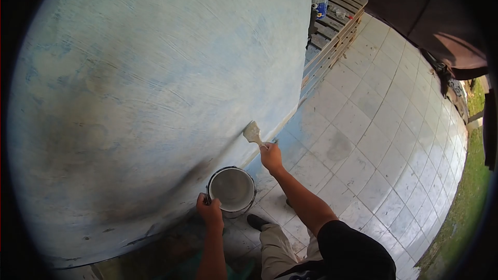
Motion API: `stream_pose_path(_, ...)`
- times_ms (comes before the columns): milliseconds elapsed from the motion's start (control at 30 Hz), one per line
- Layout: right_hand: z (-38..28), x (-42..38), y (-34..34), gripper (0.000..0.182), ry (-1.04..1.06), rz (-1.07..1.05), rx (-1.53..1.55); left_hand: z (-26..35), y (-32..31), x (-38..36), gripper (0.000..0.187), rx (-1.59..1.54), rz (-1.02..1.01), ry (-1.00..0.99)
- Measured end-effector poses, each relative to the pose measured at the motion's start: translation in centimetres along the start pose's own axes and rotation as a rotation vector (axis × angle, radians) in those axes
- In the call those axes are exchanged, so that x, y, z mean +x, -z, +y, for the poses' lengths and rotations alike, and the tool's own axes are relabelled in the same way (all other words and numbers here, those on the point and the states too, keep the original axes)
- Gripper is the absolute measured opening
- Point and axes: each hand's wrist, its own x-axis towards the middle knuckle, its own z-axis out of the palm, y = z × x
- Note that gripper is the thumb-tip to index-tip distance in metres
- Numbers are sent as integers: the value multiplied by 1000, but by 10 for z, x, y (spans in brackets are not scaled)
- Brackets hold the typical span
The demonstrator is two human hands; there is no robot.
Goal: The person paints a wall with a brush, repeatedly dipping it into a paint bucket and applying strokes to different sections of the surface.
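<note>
R hand (271, 156) fisted on brush (253, 134) handle; bristles on wall (155, 98), axis up-left from grip. L hand (209, 211) clamps paint can (232, 189) rim (below brush, nearer L).

The right arm is bare up to a short black sleeve (353, 251) that ends above the elbow. The left arm is bare as far as it shows. Below are light khaki trousers (277, 251) (somewhat creased) and one dark shoe (256, 222).
</note>
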Motion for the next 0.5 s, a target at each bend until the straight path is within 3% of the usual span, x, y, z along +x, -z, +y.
stream_pose_path(100, -69, -16, -6, 25, 77, -27, 44, 6, 4, -7, 27, 1, 16, 70)
stream_pose_path(200, -93, -45, 15, 26, 118, -86, 97, 6, 6, -10, 27, -25, 18, 92)
stream_pose_path(400, -8, -31, 7, 27, 2, -6, -16, -4, 6, -10, 27, -35, 51, 70)
stream_pose_path(500, -7, -7, -10, 27, 12, -30, -16, 1, 2, -13, 28, -20, 73, 44)
